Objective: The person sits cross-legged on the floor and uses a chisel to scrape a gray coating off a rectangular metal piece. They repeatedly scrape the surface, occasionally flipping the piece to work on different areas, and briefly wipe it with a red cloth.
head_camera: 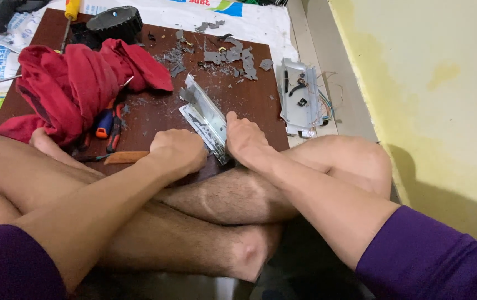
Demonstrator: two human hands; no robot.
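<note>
1. Metal: a long, thin silvery bracket lies on the dark brown board, its long axis running from upper left, away from the person, to lower right, toward the crossed legs.
2. Right hand: curled tight against the near end of the bracket from its right side, thumb up along the edge, gripping it.
3. Left hand: closed into a fist just left of the same near end, touching or almost touching the strip; whether anything lies inside the fist cannot be told.
4. Relation: both hands meet at the near end, one on each side, while the far end points freely away between them; the right hand has the clearer hold.
5. Surroundings: a red cloth heaped at left over coloured tool handles, grey broken fragments scattered at the far edge, and a flat grey panel with wires off the board's right side.
</note>
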